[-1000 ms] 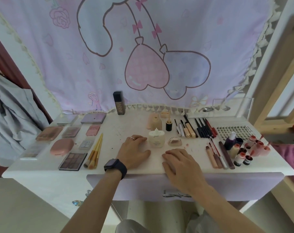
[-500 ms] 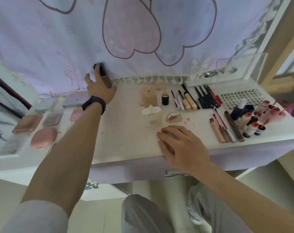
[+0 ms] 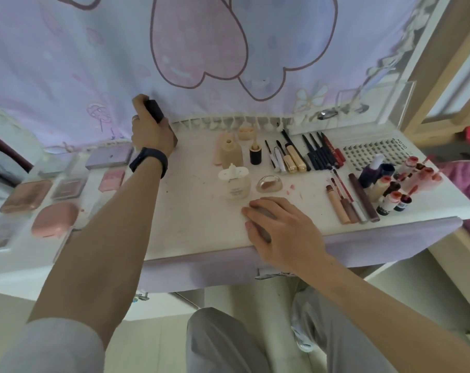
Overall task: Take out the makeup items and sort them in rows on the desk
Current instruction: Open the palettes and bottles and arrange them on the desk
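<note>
My left hand point(image 3: 150, 133) reaches to the back of the white desk point(image 3: 196, 224) and grips a tall dark bottle point(image 3: 155, 112) that leans against the curtain. My right hand point(image 3: 281, 230) rests flat near the desk's front edge, fingers relaxed over something grey that I cannot make out. Just beyond it stand a cream bottle point(image 3: 235, 183) and a small domed compact point(image 3: 269, 183). Palettes point(image 3: 67, 187) and a pink case point(image 3: 55, 219) lie in rows on the left. Pencils and mascaras point(image 3: 309, 154), lip glosses point(image 3: 348, 201) and small red-capped bottles point(image 3: 395, 189) are lined up on the right.
A lilac curtain with heart prints point(image 3: 228, 49) hangs right behind the desk. A clear acrylic box point(image 3: 373, 103) stands at the back right beside a lash tray point(image 3: 373, 152). A wooden bed frame point(image 3: 449, 76) rises to the right. My knees point(image 3: 228, 343) are below the desk edge.
My left hand left the desk's front, reached to the back and closed round the dark bottle, which now tilts. The camera moved closer and lower. The right hand stayed put.
</note>
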The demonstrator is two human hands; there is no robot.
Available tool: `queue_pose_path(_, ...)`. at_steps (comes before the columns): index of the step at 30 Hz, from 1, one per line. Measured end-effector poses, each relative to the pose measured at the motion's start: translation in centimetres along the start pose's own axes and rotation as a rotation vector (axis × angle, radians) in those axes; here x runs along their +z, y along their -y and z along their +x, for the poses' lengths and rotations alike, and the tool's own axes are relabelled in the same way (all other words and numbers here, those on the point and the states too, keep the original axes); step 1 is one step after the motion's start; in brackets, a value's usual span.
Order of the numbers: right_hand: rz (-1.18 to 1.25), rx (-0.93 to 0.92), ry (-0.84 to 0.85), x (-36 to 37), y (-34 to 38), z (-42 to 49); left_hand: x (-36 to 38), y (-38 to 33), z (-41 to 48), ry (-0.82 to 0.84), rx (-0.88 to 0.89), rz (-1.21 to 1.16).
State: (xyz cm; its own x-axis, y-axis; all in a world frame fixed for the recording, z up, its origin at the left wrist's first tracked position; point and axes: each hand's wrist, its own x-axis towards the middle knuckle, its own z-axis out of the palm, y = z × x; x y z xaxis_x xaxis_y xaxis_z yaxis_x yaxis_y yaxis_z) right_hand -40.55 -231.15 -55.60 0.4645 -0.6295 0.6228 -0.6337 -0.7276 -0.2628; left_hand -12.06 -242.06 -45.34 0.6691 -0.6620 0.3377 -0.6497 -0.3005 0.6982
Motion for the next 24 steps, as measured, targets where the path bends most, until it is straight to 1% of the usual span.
queue_pose_path(5, -0.005, 0.005, 0.037, -0.3, 0.0, -0.1, -4.3, -0.7, -3.4, -0.072, -0.098, -0.39)
queue_pose_path(8, 0.005, 0.02, 0.052, -0.5, 0.2, -0.1, -6.9, -0.7, -6.1, -0.058, -0.187, -0.632)
queue_pose_path(11, 0.025, 0.051, 0.056, -0.7, 0.4, -0.2, -9.0, -0.5, -9.4, -0.023, -0.27, -0.773)
queue_pose_path(14, 0.051, 0.08, 0.08, -1.2, 0.7, -0.1, -10.3, -0.3, -13.6, 0.079, -0.284, -0.864)
queue_pose_path(18, 0.248, 0.199, 0.188, -3.2, 1.5, 0.2, -11.0, -0.8, -18.4, 0.268, -0.283, -0.898)
queue_pose_path(21, 0.397, 0.223, 0.189, -4.8, 2.4, -0.4, -10.4, -1.7, -20.8, 0.317, -0.3, -0.877)
queue_pose_path(24, 0.439, 0.196, 0.162, -5.5, 3.2, -0.9, -9.5, -2.9, -22.2, 0.364, -0.328, -0.844)
